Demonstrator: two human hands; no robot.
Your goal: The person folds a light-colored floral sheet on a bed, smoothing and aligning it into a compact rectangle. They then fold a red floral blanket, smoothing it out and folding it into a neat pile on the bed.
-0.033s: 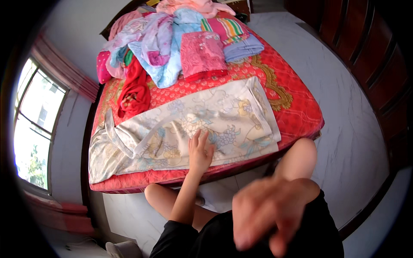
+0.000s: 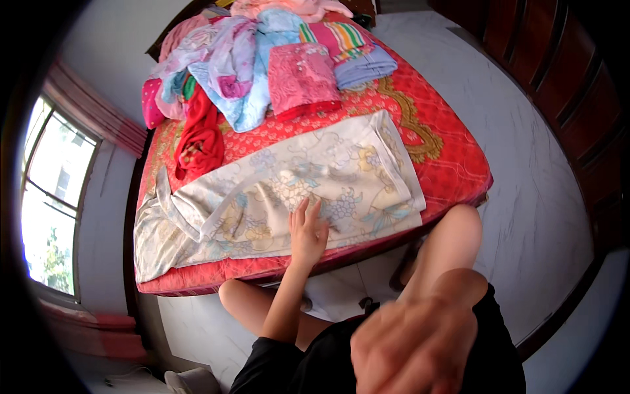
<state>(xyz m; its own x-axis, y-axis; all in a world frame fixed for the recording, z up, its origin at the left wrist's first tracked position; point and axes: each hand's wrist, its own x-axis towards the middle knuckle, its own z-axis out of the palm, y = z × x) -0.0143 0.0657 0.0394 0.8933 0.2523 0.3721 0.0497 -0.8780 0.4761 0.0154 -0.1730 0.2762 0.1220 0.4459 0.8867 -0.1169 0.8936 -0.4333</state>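
Since the earlier frame, the right hand (image 2: 413,341) had shifted slightly lower in the view. It was blurred, close to the camera and in front of the right leg (image 2: 454,243); whether it gripped anything could not be determined. The left hand (image 2: 308,236) was open, fingers parted, gripping nothing. It was positioned at the near edge of the floral cloth (image 2: 348,190); contact with the fabric could not be confirmed.

The floral cloth lay lengthwise along the near side of the bed (image 2: 453,171). Its right end was layered and fairly straight; its left end was creased and reached the near left corner. Its surface carried a printed pattern of pale flowers and leaves.

Behind it, a red cloth (image 2: 200,141) lay bunched at left. Farther back were a light blue cloth (image 2: 246,108), a folded pink cloth (image 2: 302,82) and, to its right, a striped cloth (image 2: 331,36) on a folded blue cloth (image 2: 367,69).
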